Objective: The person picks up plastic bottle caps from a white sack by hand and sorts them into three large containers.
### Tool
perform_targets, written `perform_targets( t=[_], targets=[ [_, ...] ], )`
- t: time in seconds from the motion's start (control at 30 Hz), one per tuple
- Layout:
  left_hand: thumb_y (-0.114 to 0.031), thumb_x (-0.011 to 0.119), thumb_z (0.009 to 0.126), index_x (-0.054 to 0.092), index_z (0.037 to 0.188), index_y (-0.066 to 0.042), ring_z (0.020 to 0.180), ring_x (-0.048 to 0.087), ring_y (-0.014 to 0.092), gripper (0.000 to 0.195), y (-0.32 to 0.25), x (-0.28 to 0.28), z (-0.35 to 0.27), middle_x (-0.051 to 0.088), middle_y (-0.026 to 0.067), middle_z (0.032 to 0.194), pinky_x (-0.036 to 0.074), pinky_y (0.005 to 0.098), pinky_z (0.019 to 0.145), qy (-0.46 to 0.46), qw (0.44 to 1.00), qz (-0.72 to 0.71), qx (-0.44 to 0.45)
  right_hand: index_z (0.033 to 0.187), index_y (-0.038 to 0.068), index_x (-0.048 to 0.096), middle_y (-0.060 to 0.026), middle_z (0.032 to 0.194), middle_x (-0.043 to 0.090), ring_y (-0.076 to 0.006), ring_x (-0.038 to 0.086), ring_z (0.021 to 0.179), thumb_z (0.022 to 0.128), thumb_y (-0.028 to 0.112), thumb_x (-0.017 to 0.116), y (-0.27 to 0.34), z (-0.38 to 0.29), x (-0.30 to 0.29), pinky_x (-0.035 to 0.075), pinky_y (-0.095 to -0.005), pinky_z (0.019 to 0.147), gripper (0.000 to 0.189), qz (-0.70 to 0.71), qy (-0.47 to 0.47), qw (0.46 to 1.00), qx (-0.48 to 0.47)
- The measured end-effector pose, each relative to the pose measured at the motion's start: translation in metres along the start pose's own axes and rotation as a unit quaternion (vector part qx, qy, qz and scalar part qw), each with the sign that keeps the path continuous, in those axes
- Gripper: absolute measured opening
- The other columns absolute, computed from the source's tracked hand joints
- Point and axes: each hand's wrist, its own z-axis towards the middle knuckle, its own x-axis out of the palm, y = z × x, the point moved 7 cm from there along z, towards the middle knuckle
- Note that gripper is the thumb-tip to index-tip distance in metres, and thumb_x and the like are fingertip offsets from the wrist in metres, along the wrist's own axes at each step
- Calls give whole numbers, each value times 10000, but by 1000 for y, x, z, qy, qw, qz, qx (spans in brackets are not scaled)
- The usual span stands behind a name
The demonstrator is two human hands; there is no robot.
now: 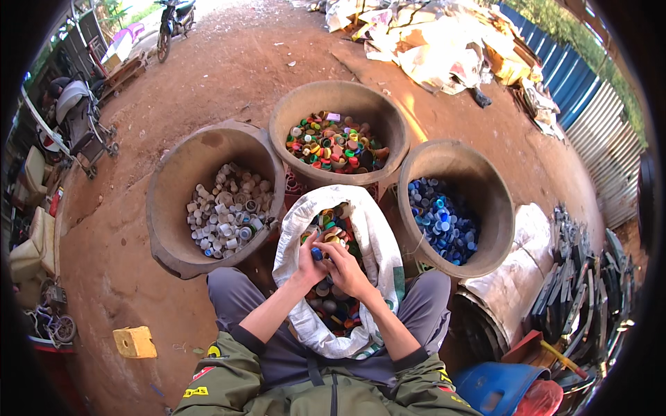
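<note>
Over the mouth of a white woven sack point(387, 249) between my knees, my two hands meet. A blue bottle cap point(316, 254) sits in the fingers of my left hand point(309, 265). My right hand point(344, 268) is against the left, its fingers bent beside the cap; whether it grips anything is hidden. Mixed-colour plastic caps point(333, 304) fill the sack below. Around it stand three large tubs: the left tub point(171, 208) holds whitish caps point(229, 210), the far tub point(338, 91) red, green, yellow and orange caps point(338, 143), the right tub point(494, 208) blue caps point(442, 221).
Close on my right are a white bundle point(525, 249), stacked dark plastic parts point(577, 296) and a tipped blue container point(494, 387). A yellow block point(135, 342) lies on the dirt floor at left. Farther off stand a stroller point(83, 125), a motorbike point(174, 23) and a scrap heap point(437, 47).
</note>
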Motion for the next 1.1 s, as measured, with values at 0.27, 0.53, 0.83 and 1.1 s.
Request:
perform_targets(
  t=[0.27, 0.53, 0.83, 1.1],
  targets=[
    [-316, 335, 1017, 542, 1294, 13, 1258, 521, 298, 478, 0, -3, 2, 569, 201, 1313, 388, 426, 1096, -6, 999, -33, -3, 1340, 3, 455, -215, 1291, 445, -414, 454, 1230, 710, -145, 464, -5, 0, -9, 384, -436, 1057, 647, -19, -58, 998, -7],
    [-315, 332, 1024, 562, 1254, 9, 1160, 588, 285, 459, 1, 0, 1, 617, 187, 1207, 436, 391, 1055, -3, 1000, -18, -9, 1184, 3, 564, -191, 1258, 475, -393, 519, 1168, 795, -67, 556, -11, -5, -5, 472, -426, 963, 395, -54, -45, 997, -20],
    [-323, 340, 1022, 535, 1303, -34, 1195, 559, 295, 447, 11, 4, -2, 583, 179, 1283, 393, 444, 1092, 48, 995, -81, -21, 1230, 26, 545, -211, 1386, 454, -401, 450, 1297, 813, 14, 594, 7, 2, 1, 374, -466, 1092, 420, -102, -34, 994, -29],
    [-396, 382, 1022, 581, 1257, -144, 1116, 566, 184, 398, 12, -13, -7, 603, 34, 1223, 439, 395, 982, -90, 993, 51, -65, 1173, 100, 618, -103, 1281, 540, -361, 401, 1339, 845, 89, 609, -10, 1, -18, 229, -610, 1140, 329, -278, -51, 958, 41]
  ],
)
